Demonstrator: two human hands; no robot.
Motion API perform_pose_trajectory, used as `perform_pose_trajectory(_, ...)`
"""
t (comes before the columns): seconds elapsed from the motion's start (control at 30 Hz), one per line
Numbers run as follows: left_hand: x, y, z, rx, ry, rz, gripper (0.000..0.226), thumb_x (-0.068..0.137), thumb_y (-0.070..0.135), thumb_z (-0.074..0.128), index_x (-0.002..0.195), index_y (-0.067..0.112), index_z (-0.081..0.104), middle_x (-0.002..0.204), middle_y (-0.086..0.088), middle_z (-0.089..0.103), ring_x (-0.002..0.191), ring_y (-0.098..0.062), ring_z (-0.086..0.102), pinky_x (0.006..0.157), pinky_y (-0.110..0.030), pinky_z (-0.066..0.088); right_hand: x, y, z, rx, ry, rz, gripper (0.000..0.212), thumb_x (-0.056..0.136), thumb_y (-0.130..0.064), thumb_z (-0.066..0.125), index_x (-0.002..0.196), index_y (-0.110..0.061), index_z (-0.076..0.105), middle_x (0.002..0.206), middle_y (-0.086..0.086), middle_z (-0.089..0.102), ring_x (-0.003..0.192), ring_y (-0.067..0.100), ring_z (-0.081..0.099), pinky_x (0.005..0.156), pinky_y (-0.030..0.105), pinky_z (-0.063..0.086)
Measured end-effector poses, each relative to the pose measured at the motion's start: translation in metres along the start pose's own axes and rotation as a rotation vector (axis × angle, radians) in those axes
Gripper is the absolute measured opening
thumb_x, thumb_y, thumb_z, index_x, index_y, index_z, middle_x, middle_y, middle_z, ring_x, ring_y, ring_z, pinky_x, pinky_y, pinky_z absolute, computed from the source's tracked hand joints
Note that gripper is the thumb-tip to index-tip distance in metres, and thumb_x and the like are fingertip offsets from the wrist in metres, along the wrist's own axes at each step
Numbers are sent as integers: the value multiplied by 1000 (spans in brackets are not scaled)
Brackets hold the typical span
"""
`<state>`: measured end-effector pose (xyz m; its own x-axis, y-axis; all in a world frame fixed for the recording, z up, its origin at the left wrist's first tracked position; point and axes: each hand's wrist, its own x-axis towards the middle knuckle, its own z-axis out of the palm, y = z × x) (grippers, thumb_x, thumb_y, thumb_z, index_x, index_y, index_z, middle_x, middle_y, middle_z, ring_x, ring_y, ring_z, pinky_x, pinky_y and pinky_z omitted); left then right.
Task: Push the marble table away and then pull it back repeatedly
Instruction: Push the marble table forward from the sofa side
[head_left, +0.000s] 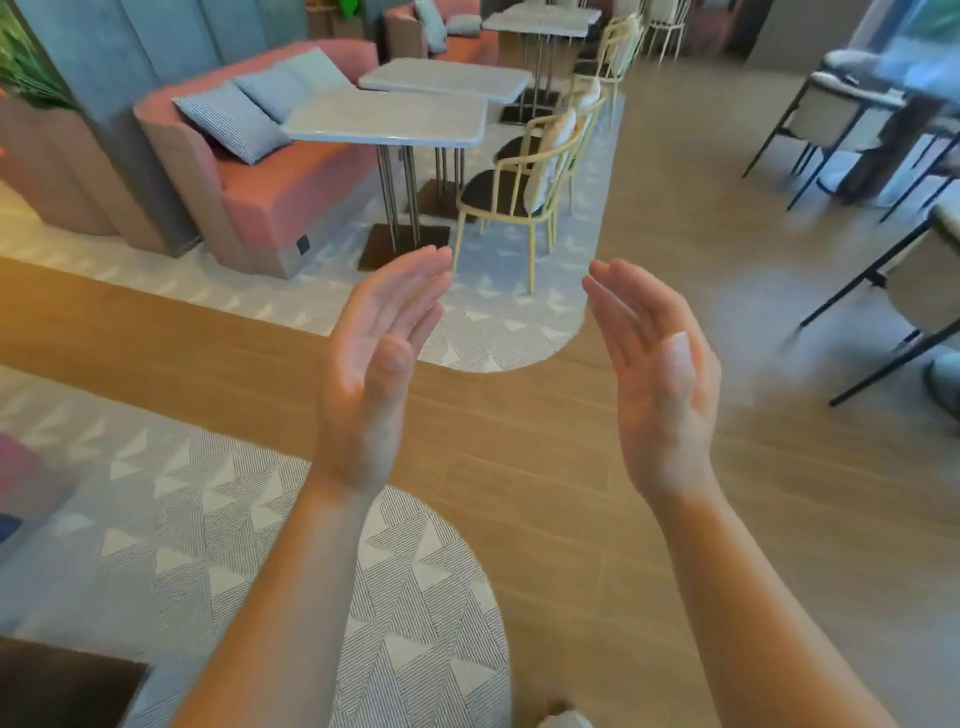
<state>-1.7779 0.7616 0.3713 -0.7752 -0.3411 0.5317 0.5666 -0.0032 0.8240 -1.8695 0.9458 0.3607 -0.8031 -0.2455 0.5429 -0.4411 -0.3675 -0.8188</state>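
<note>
In the head view, the left hand (374, 369) and the right hand (660, 379) are held up released, fingers straight, palms facing each other, with nothing grasped. The marble table (387, 117) is seen well ahead on the patterned floor (498, 332), between a pink sofa (270, 197) and a cream chair (514, 187). It is judged heavy, stiff and smooth-edged on thin legs (397, 192). The top's near rim is best gripped with both hands.

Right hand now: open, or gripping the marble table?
Open. The right hand is held in mid-air with fingers nearly straight, holding nothing, not touching the nearest marble table.
</note>
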Motion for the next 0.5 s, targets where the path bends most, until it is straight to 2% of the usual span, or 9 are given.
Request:
perform_pose_trajectory(0.07, 35, -27, 1, 7, -20, -12, 79, 83, 82, 66, 141, 27, 58, 151, -1, 61, 149, -30, 53, 124, -47, 39, 32, 26, -8, -7, 16, -5, 75, 93, -74, 59, 139, -14, 59, 143, 13, 65, 142, 33, 58, 122, 51, 42)
perform_pose_trajectory(0.23, 128, -92, 2, 48, -47, 13, 78, 85, 81, 64, 141, 26, 59, 152, -2, 62, 148, -30, 54, 122, -44, 41, 126, 91, -27, 3, 32, -42, 77, 92, -76, 60, 140, -15, 58, 144, 9, 65, 141, 30, 60, 119, 43, 45)
perform_pose_trajectory(0.5, 274, -163, -9, 91, 23, 27, 72, 83, 82, 66, 138, 36, 65, 152, -1, 62, 148, -30, 53, 122, -43, 42, 287, 171, -34, 42, -36, -21, 85, 89, -78, 60, 140, -10, 54, 145, 15, 62, 140, 31, 60, 117, 40, 47)
